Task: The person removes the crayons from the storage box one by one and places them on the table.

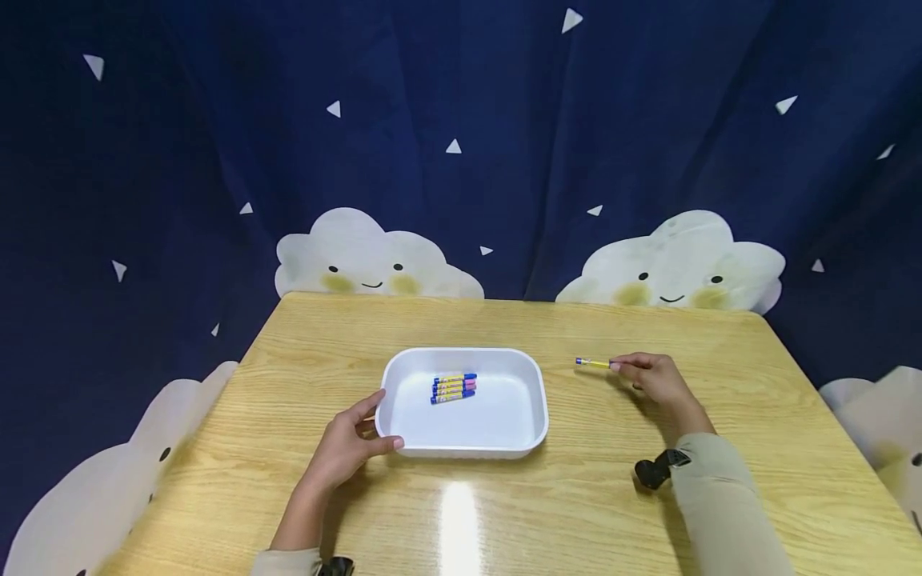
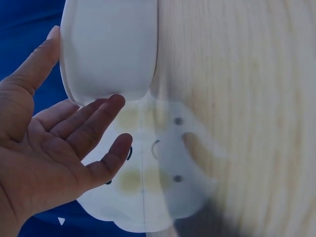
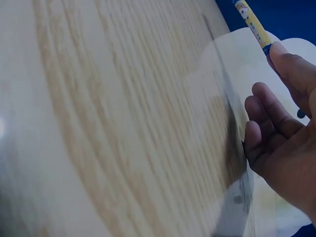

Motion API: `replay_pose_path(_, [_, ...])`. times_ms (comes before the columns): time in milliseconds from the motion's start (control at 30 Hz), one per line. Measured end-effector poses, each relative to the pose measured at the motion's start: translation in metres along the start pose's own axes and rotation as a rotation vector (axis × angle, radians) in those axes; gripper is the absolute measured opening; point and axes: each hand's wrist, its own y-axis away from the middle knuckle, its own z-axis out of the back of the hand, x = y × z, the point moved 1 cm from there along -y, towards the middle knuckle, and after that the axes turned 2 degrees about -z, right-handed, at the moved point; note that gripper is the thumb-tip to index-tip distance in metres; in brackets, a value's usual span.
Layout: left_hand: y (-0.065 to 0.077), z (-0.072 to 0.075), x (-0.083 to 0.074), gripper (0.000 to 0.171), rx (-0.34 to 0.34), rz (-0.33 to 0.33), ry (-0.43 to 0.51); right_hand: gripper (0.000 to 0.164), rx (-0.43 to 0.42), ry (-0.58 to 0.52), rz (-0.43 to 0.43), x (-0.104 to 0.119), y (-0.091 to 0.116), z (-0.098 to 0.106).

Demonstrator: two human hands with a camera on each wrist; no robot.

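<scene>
A white rectangular tray stands on the wooden table, with several yellow markers lying side by side in it. Most marker ends look blue, some pink. At the tray's left end is my left hand, thumb at the near rim and fingers against the outer side. In the left wrist view, the left hand has loosely spread fingers touching the tray. To the right of the tray, my right hand pinches one yellow marker by its end. The right wrist view shows that marker between fingertips.
The wooden table stretches around the tray. Behind it hangs a dark blue curtain with white triangles and smiling clouds. A black device sits at the right wrist, and another black piece at the left.
</scene>
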Motion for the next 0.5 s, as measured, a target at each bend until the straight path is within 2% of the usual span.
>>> replay_pose_path(133, [0.000,-0.001,-0.002,0.082,0.003,-0.004,0.019,0.041,-0.011,0.057,0.032,-0.001,-0.007,-0.003])
replay_pose_path(200, [0.000,-0.001,-0.003,0.081,0.002,-0.004,0.025,0.041,-0.025,0.121,0.058,-0.001,-0.011,-0.004])
replay_pose_path(300, [0.005,-0.001,-0.018,0.079,0.005,0.001,0.020,0.041,-0.029,0.136,0.077,-0.001,-0.014,-0.008])
replay_pose_path(433, [0.005,0.000,-0.016,0.079,0.006,0.010,0.012,0.037,-0.039,0.110,0.085,-0.002,-0.018,-0.013])
replay_pose_path(500, [0.001,0.000,-0.007,0.081,0.001,0.008,0.011,0.033,-0.045,0.129,0.094,-0.002,-0.020,-0.015])
